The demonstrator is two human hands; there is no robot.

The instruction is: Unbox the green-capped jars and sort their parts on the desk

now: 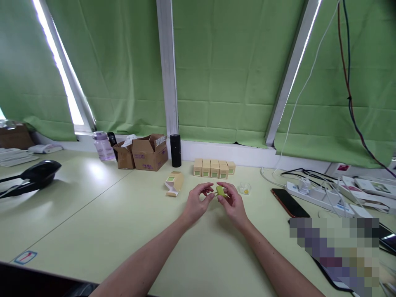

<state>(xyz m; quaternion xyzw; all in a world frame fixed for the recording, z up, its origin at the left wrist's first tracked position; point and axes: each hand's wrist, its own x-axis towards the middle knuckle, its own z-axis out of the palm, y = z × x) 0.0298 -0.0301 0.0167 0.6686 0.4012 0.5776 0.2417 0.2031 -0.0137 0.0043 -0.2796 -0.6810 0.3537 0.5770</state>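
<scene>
My left hand [198,201] and my right hand [232,201] meet over the middle of the pale green table [93,206]. Both pinch a small yellow-green object [220,191] between their fingertips; I cannot make out what it is. Just left of the hands lies an opened beige carton [174,183] on its side. Behind the hands stands a row of several small beige boxes [214,168]. A small clear piece with a yellow spot [244,189] lies right of my right hand.
Two brown cardboard boxes [145,153], a black cylinder [175,150] and a purple bottle [103,146] stand at the back. A black phone [289,202], a power strip with cables [318,194] and packages are at the right. A black device [34,175] sits far left.
</scene>
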